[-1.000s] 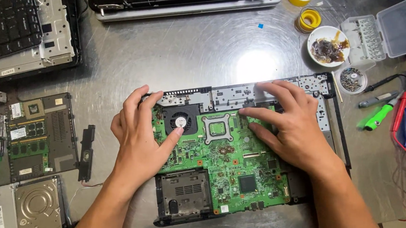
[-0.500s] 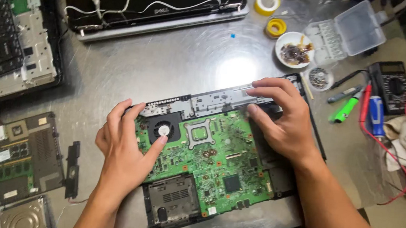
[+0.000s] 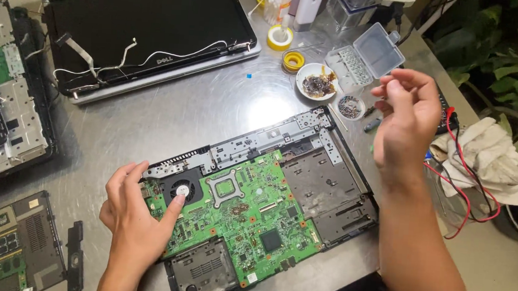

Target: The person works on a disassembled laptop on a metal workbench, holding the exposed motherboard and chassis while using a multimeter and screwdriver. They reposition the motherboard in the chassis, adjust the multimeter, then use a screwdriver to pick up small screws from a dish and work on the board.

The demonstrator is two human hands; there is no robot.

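While left hand [image 3: 135, 222] rests flat on green motherboard [image 3: 239, 214], right hand [image 3: 404, 116] raised, fingers loosely apart, empty.

The left hand [image 3: 135, 228] covers the green board's [image 3: 236, 214] left corner — the right hand's [image 3: 404, 116] pinch stays unreadable.

Steel table [image 3: 151, 126] — carries a laptop base [image 3: 267, 207], screen lid [image 3: 151, 34], small dishes [image 3: 316, 81], cloth [image 3: 483, 158].

Left hand [image 3: 135, 219] resting on the green motherboard [image 3: 239, 214], finger by the fan [image 3: 181, 190]; right hand [image 3: 403, 122] up in the air, fingers loosely curled.
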